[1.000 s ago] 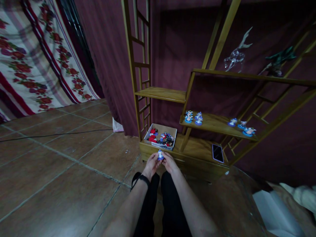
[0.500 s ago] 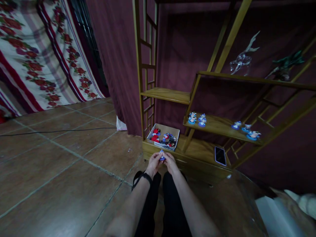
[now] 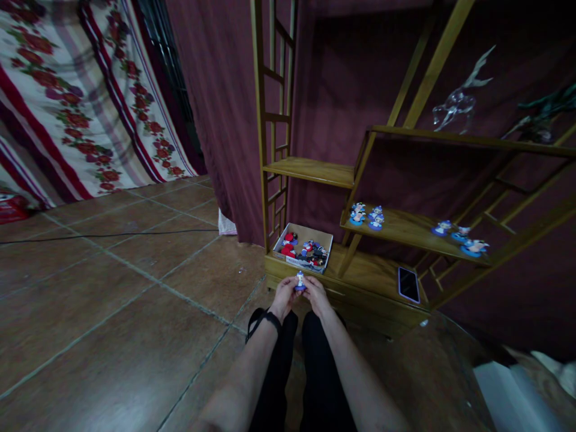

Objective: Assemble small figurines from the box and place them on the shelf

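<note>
Both my hands meet in front of my knees and pinch one small figurine (image 3: 299, 280), white on a blue base. My left hand (image 3: 285, 297) grips its left side and my right hand (image 3: 316, 296) its right side, fingers closed. Just beyond them a cardboard box (image 3: 322, 236) holding several red, blue and black figurines rests on the bottom board of a wooden shelf unit (image 3: 315, 173). On the middle shelf stand three similar blue-based figurines (image 3: 366, 215) and three more (image 3: 459, 237) further right.
A phone (image 3: 408, 284) lies face up on the bottom board. A glass deer (image 3: 459, 99) and a dark ornament (image 3: 542, 114) stand on the top shelf. Maroon curtain (image 3: 216, 108) behind, floral cloth (image 3: 76, 102) at left, a black cable (image 3: 103, 234) across the tiled floor.
The view has drifted left and slightly down, so the shelf sits further right. My hands have stayed together on the figurine, turning it a little.
</note>
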`<act>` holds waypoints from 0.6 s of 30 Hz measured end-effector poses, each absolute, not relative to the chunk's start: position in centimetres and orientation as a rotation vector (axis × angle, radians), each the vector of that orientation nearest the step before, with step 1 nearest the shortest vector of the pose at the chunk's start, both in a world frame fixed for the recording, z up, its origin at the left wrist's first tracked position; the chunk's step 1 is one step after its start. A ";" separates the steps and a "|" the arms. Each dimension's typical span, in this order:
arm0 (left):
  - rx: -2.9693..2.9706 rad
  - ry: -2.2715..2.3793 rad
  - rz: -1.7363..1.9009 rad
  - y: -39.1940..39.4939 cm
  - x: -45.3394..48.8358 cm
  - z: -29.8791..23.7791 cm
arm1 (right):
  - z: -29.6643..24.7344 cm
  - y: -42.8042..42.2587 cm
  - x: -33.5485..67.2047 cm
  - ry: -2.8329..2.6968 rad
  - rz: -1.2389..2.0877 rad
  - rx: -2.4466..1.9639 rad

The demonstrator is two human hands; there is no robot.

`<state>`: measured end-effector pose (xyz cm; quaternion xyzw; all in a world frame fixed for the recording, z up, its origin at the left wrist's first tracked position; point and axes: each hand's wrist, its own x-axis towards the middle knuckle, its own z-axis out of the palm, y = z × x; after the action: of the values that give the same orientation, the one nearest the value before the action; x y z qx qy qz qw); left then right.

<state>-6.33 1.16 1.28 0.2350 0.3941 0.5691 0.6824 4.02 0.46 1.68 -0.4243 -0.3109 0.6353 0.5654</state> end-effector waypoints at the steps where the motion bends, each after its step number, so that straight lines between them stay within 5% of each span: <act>1: 0.524 0.881 1.276 1.1 -6.4 1.4 | 1.8 0.5 4.0 -0.718 1.495 -1.012; 18: 0.535 0.835 1.303 0.9 -6.2 1.5 | 2.7 0.0 3.8 -0.706 1.500 -1.022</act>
<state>-6.18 0.89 1.46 0.2388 0.3723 0.5811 0.6832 3.81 -0.03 2.67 -0.4339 -0.2999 0.6371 0.5621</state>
